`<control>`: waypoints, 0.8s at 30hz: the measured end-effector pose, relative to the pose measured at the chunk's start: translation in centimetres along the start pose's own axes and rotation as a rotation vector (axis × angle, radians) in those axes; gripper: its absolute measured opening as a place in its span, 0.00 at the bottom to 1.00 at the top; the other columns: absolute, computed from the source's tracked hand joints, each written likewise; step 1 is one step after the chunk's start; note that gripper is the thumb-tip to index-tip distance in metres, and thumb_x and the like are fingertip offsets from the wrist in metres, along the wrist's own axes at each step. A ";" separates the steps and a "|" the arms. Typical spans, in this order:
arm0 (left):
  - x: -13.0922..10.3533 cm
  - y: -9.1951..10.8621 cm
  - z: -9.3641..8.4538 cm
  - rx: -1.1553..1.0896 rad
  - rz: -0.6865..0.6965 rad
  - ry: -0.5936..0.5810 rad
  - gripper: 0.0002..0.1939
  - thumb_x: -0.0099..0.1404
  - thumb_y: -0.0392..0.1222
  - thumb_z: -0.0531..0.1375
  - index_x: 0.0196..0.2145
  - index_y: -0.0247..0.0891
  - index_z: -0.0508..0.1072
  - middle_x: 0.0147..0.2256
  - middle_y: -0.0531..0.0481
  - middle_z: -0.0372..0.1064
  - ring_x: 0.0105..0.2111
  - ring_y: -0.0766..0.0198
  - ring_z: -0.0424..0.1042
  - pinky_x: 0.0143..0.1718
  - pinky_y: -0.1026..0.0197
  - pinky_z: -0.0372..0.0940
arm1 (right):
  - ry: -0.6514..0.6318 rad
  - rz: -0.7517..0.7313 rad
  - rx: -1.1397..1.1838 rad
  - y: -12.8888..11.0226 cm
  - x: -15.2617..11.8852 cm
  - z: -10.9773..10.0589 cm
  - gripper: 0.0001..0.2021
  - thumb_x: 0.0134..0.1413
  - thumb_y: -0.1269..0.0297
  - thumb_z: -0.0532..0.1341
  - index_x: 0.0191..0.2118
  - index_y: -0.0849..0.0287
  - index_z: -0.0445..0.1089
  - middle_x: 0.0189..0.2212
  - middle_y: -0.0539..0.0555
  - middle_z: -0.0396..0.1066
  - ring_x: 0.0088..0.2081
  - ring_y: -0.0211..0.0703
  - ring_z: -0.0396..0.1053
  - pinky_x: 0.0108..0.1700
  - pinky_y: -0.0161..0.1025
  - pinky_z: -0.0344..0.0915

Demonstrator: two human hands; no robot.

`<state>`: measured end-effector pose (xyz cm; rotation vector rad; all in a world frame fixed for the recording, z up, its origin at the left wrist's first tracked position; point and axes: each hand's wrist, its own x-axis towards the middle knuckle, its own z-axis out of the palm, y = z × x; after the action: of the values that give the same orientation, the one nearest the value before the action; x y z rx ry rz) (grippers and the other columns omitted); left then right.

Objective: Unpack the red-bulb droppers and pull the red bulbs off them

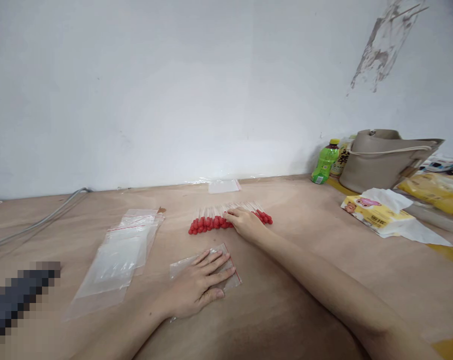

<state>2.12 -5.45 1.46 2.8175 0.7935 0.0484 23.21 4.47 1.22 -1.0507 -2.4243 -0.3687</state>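
My left hand (200, 282) lies flat with its fingers spread on a clear zip bag (232, 281) that has a red line along its right edge. Beyond it, a row of thin pale sticks with red tips (207, 224) lies side by side on the brown table covering. My right hand (245, 222) rests on the right part of this row, its fingers bent and close together over the sticks. What its fingertips may hold is too small to make out. Several more clear bags (116, 252) overlap to the left of the row.
Another clear bag (223, 186) lies by the wall. At the right are a green bottle (324, 164), a beige handbag (376, 160) and a yellow tissue pack (378, 215). A grey cable (54, 215) and a blurred dark object (18, 300) are at the left.
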 end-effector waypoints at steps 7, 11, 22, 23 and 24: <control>-0.3 0.1 0.1 -0.049 -0.018 0.051 0.25 0.66 0.49 0.46 0.59 0.52 0.45 0.61 0.52 0.38 0.61 0.55 0.39 0.59 0.44 0.40 | 0.172 0.073 0.136 -1.5 -3.0 -2.1 0.14 0.59 0.60 0.50 0.46 0.57 0.66 0.37 0.56 0.71 0.41 0.45 0.62 0.49 0.48 0.49; -0.5 0.1 0.6 -0.132 -0.123 0.174 0.32 0.64 0.50 0.50 0.61 0.46 0.41 0.61 0.47 0.43 0.60 0.55 0.45 0.58 0.46 0.44 | 0.074 0.016 0.385 -2.8 -6.3 -3.2 0.13 0.57 0.60 0.52 0.41 0.58 0.69 0.34 0.55 0.70 0.38 0.42 0.63 0.44 0.42 0.55; -0.2 -1.6 1.1 -0.363 -0.552 0.571 0.21 0.64 0.50 0.49 0.52 0.41 0.58 0.48 0.44 0.62 0.46 0.58 0.65 0.46 0.53 0.63 | -0.296 -0.228 0.523 -4.4 -7.3 -4.6 0.21 0.55 0.55 0.53 0.53 0.57 0.61 0.53 0.58 0.60 0.55 0.44 0.55 0.57 0.47 0.48; -0.1 -2.0 1.1 -0.328 -0.608 0.587 0.20 0.62 0.52 0.50 0.48 0.39 0.62 0.44 0.45 0.63 0.42 0.58 0.66 0.42 0.54 0.64 | -0.298 -0.223 0.530 -4.4 -7.3 -4.6 0.21 0.54 0.55 0.54 0.53 0.57 0.61 0.53 0.58 0.60 0.56 0.44 0.54 0.57 0.47 0.48; 0.0 -2.2 1.0 -0.293 -0.649 0.581 0.19 0.60 0.53 0.52 0.44 0.38 0.64 0.41 0.45 0.63 0.39 0.59 0.67 0.40 0.54 0.64 | -0.299 -0.219 0.539 -4.3 -7.3 -4.6 0.21 0.54 0.55 0.54 0.53 0.57 0.61 0.53 0.58 0.60 0.56 0.44 0.54 0.57 0.47 0.48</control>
<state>1.09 -3.77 -0.02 2.1526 1.6247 0.8212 25.77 -4.83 1.18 -0.6365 -2.6794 0.3885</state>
